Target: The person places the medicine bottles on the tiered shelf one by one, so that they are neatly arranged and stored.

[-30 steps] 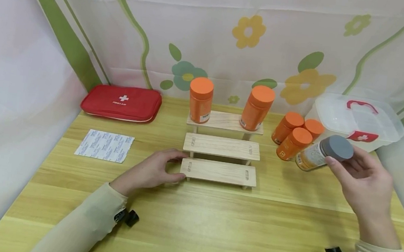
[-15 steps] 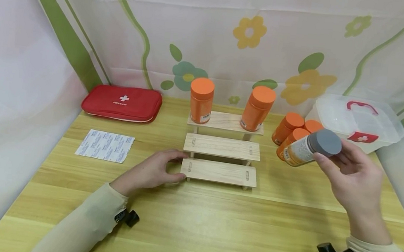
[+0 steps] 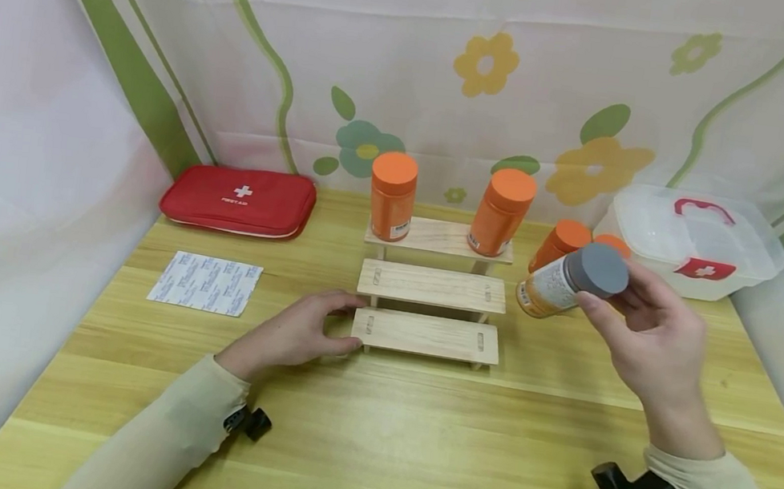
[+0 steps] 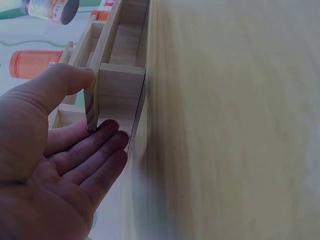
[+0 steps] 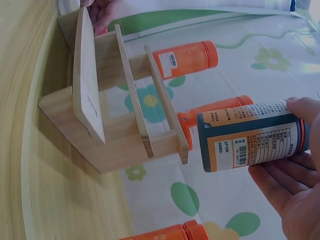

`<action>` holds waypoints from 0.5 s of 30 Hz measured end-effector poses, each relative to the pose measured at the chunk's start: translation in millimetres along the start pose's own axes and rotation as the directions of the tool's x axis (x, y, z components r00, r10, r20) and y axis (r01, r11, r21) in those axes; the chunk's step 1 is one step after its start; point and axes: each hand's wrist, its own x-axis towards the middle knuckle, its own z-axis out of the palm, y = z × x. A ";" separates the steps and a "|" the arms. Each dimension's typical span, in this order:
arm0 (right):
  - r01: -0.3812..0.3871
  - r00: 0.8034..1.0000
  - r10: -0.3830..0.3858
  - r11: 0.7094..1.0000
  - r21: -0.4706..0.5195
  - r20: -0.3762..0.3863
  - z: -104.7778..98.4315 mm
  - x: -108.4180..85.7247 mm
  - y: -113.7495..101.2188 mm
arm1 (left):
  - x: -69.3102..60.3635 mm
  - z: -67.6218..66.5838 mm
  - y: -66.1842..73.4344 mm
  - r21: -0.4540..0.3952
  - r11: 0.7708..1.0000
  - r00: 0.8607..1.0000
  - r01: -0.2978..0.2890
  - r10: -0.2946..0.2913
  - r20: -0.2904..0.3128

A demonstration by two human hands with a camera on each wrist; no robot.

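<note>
Both sides are busy: my left hand pinches the near left end of the wooden stand; my right hand, spread bottle-wide, grips the tilted grey-capped bottle above the desk, right of the stand. I judge this a carrying step, calling for a steady stand and a level bottle.

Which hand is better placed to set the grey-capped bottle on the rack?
Right, most likely: the right hand grips the grey-capped bottle, just right of the three-tier wooden rack. The left hand touches the rack's left end, better suited to steadying it.
</note>
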 end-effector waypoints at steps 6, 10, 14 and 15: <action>0.008 0.999 -0.007 1.000 -0.018 0.048 14.5 3.1 0.2 | -1.0 -0.1 0.9 -0.007 1.000 1.000 0.003 -0.003 -0.001; 0.002 0.997 0.002 0.998 -0.058 0.076 24.4 5.3 -0.2 | -1.3 -0.5 1.5 -0.009 1.000 1.000 0.004 -0.004 -0.004; -0.023 0.996 0.028 0.998 -0.060 0.087 35.2 6.5 0.0 | -0.8 -0.4 1.7 -0.006 1.000 1.000 -0.002 0.001 -0.007; -0.024 0.996 0.028 0.998 -0.052 0.090 38.3 6.9 0.4 | -0.7 -0.2 1.5 -0.003 1.000 1.000 -0.003 0.003 -0.007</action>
